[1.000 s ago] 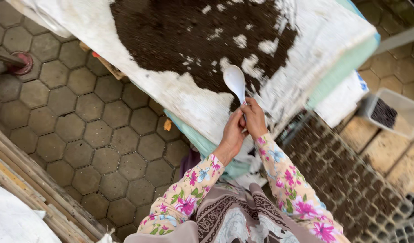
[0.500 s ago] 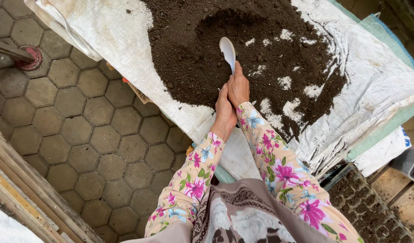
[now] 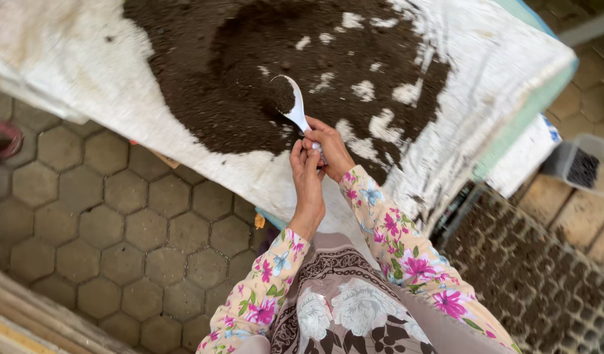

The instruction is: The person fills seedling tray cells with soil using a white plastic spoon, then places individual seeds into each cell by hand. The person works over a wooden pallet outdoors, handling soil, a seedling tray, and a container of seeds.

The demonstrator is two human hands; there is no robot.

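A white spoon (image 3: 290,99) (its bowl loaded with dark soil) is being held by its handle at the frame's centre, the fingers of both the right hand (image 3: 329,149) and the left hand (image 3: 306,176) closed around it. It is being kept just above the soil heap (image 3: 249,72) spread on a white sheet (image 3: 72,52) across the upper frame.

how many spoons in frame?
1. A white spoon, bowl loaded with soil, sits over the dark soil pile; the right hand grips its handle and the left hand touches it. Others could be buried or out of frame.
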